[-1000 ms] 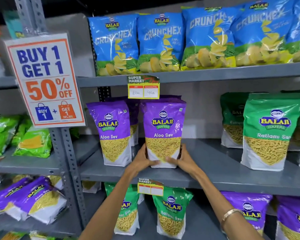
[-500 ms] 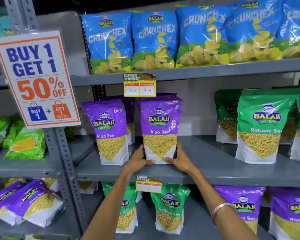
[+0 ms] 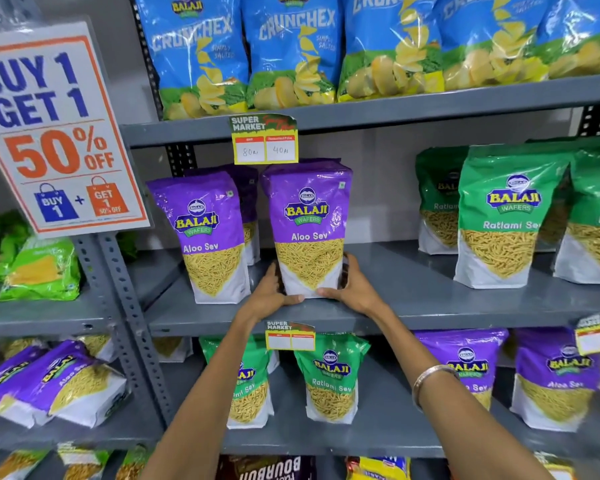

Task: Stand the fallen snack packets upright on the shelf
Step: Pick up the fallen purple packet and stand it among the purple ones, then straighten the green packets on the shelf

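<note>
Grey metal shelving fills my view, and on its middle shelf point(image 3: 413, 299) my two hands meet around the base of a purple packet point(image 3: 309, 230). My left hand point(image 3: 271, 294) presses its lower left side, thumb laid across the white bottom edge, and my right hand point(image 3: 352, 289) does the same on the lower right, so the fingers point(image 3: 352, 268) of both are closed on the packet from either side. It stands upright near the front edge of the shelf, label facing me. A metal bangle point(image 3: 430, 375) sits on my right forearm. Just beside the packet on the left stands a second purple packet point(image 3: 210, 237), also upright, with more purple ones behind the pair. A yellow price tag point(image 3: 264, 143) hangs from the shelf above, right over the packet I hold. Further right on the same shelf stand green packets point(image 3: 506, 216). Blue crisp bags point(image 3: 291, 50) line the top shelf. On the neighbouring rack to the lower left, purple packets point(image 3: 59, 382) lie tipped over on their backs, below a discount sign point(image 3: 52, 126) fixed to the upright post.
</note>
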The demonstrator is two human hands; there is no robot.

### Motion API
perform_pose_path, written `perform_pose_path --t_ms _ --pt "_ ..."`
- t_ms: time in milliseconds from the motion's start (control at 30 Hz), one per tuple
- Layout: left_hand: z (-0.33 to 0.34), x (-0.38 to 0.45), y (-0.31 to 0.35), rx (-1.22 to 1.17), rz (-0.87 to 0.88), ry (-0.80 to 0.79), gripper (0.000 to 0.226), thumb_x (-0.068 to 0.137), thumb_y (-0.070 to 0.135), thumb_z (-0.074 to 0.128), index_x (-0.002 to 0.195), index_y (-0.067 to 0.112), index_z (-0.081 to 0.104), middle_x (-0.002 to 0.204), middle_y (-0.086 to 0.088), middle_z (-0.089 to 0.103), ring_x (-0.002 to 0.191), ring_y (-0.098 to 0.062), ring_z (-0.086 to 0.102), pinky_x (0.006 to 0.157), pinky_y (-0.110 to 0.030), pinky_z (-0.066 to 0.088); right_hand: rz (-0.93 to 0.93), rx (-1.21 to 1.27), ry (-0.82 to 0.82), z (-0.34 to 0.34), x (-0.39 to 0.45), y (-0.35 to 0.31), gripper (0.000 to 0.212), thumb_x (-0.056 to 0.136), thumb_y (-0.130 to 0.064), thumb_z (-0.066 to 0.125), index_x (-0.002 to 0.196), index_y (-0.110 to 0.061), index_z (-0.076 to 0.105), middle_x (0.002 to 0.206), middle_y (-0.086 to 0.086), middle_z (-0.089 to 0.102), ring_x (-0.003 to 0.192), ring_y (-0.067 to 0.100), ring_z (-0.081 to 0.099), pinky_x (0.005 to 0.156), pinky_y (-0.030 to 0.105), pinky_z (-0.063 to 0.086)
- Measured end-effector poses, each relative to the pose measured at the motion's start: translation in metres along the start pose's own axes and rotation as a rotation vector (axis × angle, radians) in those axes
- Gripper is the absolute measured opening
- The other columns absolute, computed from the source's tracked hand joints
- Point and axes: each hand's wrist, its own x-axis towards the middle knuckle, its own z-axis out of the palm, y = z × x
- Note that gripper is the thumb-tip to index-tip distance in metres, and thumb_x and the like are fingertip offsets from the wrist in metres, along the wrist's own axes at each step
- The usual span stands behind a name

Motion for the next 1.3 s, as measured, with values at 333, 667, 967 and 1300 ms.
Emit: perform_pose_path --t_ms 333,667,967,1300 --pt "0.150 -0.082 0.043 0.222 0.350 0.738 0.032 0.081 0.025 0.078 0.106 0.022 0.058 0.107 0.002 0.059 0.094 -0.028 0.059 0.088 -0.046 0.051 -0.288 -0.067 0.641 -0.067 -0.130 0.030 0.022 0.084 -0.005 0.057 0.074 -0.021 0.069 0.083 -0.008 0.071 0.071 0.006 0.067 0.067 0.034 0.053" --pt "0.337 0.014 0.146 -0.096 0.212 0.161 0.095 0.068 0.001 0.089 0.147 0.012 0.038 0.140 0.002 0.048 0.126 -0.015 0.047 0.105 -0.028 0.041 -0.168 -0.204 0.673 -0.293 -0.103 0.070 0.071 0.072 -0.025 0.085 0.131 -0.008 0.048 0.130 0.006 0.052 0.120 0.019 0.050 0.105 0.031 0.039" --pt "0.350 0.068 0.124 -0.042 0.043 -0.079 0.097 0.037 0.017 0.092 0.126 0.015 0.051 0.136 -0.013 0.065 0.126 -0.031 0.063 0.109 -0.051 0.049 0.127 -0.228 0.196 -0.351 -0.066 0.099 0.096 0.063 -0.038 0.089 0.141 -0.017 0.037 0.139 0.004 0.057 0.129 0.026 0.055 0.108 0.044 0.044" --pt "0.351 0.064 0.120 -0.080 0.060 -0.045 0.069 0.066 -0.024 0.076 0.122 0.010 0.052 0.135 -0.016 0.064 0.114 -0.026 0.064 0.092 -0.022 0.057 -0.007 -0.265 0.129 -0.350 -0.072 0.103 0.086 0.075 -0.039 0.084 0.145 -0.025 0.036 0.143 0.000 0.059 0.131 0.023 0.056 0.107 0.040 0.046"
